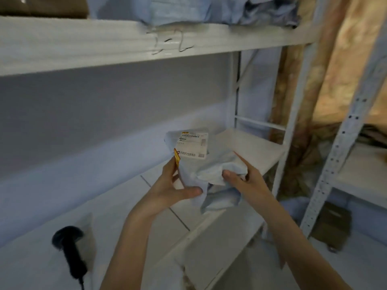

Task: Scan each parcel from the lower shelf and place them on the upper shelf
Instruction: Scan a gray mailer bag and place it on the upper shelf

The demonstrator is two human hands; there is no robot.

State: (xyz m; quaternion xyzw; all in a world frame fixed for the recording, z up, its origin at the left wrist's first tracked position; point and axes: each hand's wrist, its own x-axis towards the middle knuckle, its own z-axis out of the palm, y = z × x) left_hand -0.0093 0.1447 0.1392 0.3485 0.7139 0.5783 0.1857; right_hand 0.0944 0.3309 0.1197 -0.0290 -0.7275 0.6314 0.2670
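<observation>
A soft pale-blue bag parcel (201, 164) with a white shipping label (193, 146) and a yellow tag is held just above the lower shelf (251, 143). My left hand (176, 187) grips its left edge, thumb underneath. My right hand (243, 176) pinches the crumpled right side of the bag. A black handheld scanner (70, 250) lies on the lower shelf at the near left, apart from both hands. On the upper shelf (104, 45) sit several pale-blue bag parcels (188, 9).
A brown box (41, 6) stands at the upper shelf's left. A white upright (293, 114) borders the shelf on the right, with a second rack (343, 130) beyond it. A brownish curtain (335, 49) hangs behind, and a dark box (333, 225) sits on the floor.
</observation>
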